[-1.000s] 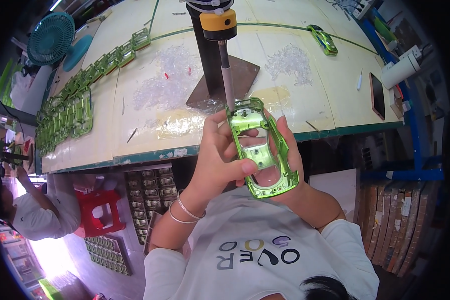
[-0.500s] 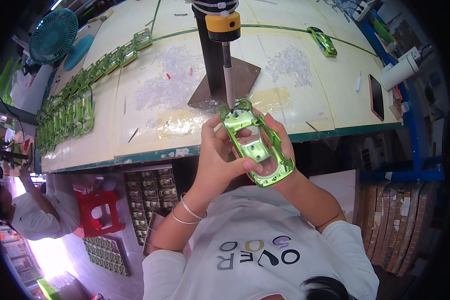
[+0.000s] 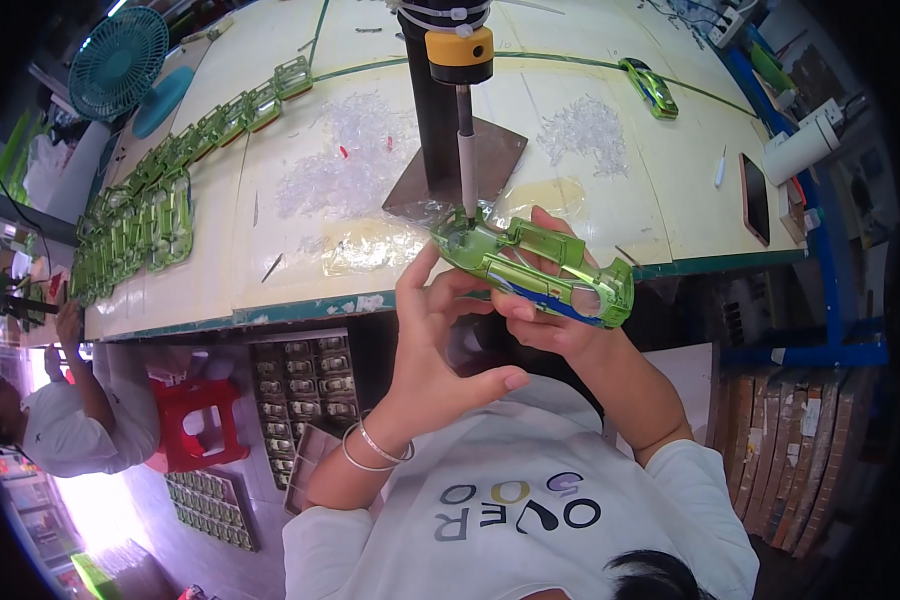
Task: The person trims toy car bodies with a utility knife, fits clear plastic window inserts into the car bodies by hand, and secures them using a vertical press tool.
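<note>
A shiny green toy car body shell (image 3: 545, 268) is in my right hand (image 3: 570, 325), with the fingers under and along its side. The shell is tilted, its side turned toward me, with a blue patch low on that side. My left hand (image 3: 435, 345) has its thumb spread wide, while its fingertips reach to the underside of the shell's left end; whether they bear any weight is hidden. Over that same end stands a vertical tool rod (image 3: 468, 165) with a light sleeve, hanging from a yellow-and-black head (image 3: 460, 52). Its tip meets or nearly meets the shell.
Rows of green shells (image 3: 135, 235) line the table's left. Small clear plastic pieces (image 3: 345, 160) lie in heaps around the post's metal base plate (image 3: 402, 195). One green car (image 3: 650, 88), a phone (image 3: 755, 198) and a fan (image 3: 118, 62) are farther off. Another person (image 3: 85, 420) sits at left.
The shell has swung round and rolled onto its side, its lower end moving to the right. My left thumb has come off it and spread out.
</note>
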The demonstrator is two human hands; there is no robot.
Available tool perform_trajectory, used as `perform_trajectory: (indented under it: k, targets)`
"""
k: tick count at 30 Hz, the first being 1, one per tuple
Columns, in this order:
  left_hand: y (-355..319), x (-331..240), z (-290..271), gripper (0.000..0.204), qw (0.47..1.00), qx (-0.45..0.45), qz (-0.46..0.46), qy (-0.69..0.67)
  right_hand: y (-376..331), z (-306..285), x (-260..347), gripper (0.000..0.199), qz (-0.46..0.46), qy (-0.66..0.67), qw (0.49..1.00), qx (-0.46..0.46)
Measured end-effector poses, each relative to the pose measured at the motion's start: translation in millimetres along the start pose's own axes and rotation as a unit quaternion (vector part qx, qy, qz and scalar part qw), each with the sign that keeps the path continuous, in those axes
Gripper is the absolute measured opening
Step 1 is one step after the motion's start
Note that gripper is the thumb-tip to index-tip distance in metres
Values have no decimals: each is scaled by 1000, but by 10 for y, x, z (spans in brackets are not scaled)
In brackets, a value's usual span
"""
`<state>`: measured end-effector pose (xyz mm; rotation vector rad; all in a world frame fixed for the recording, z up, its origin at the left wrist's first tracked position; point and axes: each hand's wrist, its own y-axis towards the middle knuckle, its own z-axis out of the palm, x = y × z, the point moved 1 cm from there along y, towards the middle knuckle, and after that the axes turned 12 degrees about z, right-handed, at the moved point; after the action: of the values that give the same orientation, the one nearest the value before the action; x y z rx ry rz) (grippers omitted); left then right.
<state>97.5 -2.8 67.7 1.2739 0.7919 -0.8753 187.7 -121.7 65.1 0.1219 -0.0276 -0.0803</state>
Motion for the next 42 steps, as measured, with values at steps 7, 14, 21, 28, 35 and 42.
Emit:
perform_trajectory:
  k: [7,14,21,28,35,42]
  targets:
    - [-8,-41,-4,109,1000,13,3,-6,6,94,-6,47,20,45,999,0]
    - [-7,-83,1,111,999,33,9,-4,16,116,-2,47,17,38,999,-3]
    - [-25,-97,-8,111,999,35,17,4,33,140,-2,43,19,47,999,-15]
    - [-181,82,-86,97,996,16,-82,-39,-188,-92,-89,51,25,-37,985,-165]
    - [-359,69,-679,41,945,-172,-7,277,-994,282,371,45,-257,-187,850,-420]
    - [-139,93,-1227,18,809,-217,97,538,-1504,61,1941,45,-281,-759,89,-581]
